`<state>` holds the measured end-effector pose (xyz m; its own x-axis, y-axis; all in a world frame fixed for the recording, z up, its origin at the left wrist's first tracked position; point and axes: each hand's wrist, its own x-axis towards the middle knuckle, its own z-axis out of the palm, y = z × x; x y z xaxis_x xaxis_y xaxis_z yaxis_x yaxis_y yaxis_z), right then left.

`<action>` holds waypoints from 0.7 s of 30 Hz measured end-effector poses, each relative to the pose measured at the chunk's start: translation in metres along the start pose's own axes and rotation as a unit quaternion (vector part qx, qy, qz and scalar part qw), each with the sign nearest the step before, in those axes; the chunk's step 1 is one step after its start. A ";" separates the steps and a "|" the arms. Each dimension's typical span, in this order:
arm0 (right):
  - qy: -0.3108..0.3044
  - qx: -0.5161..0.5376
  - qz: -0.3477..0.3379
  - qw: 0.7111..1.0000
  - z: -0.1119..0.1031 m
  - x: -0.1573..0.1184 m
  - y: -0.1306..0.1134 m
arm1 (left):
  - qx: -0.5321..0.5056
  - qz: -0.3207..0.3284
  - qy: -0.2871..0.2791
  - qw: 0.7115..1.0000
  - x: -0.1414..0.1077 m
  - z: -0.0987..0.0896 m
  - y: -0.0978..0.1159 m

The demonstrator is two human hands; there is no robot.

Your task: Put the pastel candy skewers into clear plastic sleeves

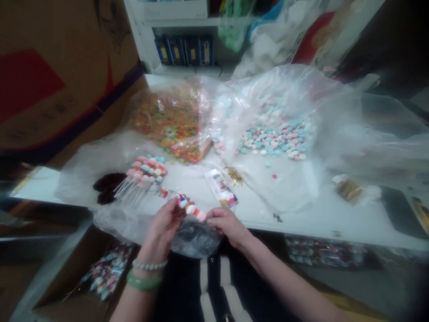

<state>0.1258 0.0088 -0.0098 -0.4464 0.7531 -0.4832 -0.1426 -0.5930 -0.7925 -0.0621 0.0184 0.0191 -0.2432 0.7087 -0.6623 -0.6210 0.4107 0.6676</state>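
L hand [161, 228] pinching one end of candy skewer [191, 210]; R hand [228, 226] pinching other end, fingers curled over. Skewer held at surface [301, 223] front edge, above clear plastic bag [196, 239]. Stack of similar skewers [145, 172] just beyond L hand. Further back: loose pastel candies [275, 141] on plastic, bag of multicolour candies [170, 125]. Jade bangle [145, 281] on L wrist.
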 end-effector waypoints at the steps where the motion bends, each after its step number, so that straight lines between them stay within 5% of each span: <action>1: -0.002 0.001 0.003 1.000 0.001 0.000 0.000 | -0.008 0.009 0.016 1.000 0.000 0.001 -0.001; 5: 0.000 0.007 0.018 1.000 0.005 0.000 -0.005 | 0.004 0.049 0.044 0.998 0.003 -0.001 -0.005; 10: 0.021 0.021 0.027 0.999 0.002 0.003 -0.006 | 0.059 0.103 0.008 0.993 0.000 -0.004 -0.003; 14: 0.036 0.014 0.025 0.999 -0.004 0.005 -0.006 | 0.080 0.068 -0.059 0.993 -0.001 -0.007 0.003; 21: 0.028 -0.044 -0.015 0.999 -0.001 -0.002 -0.009 | 0.118 0.033 -0.028 0.992 0.007 -0.012 -0.006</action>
<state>0.1290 0.0130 -0.0019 -0.3924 0.7865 -0.4768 -0.0765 -0.5445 -0.8353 -0.0690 0.0146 0.0064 -0.2328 0.7664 -0.5987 -0.4121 0.4799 0.7745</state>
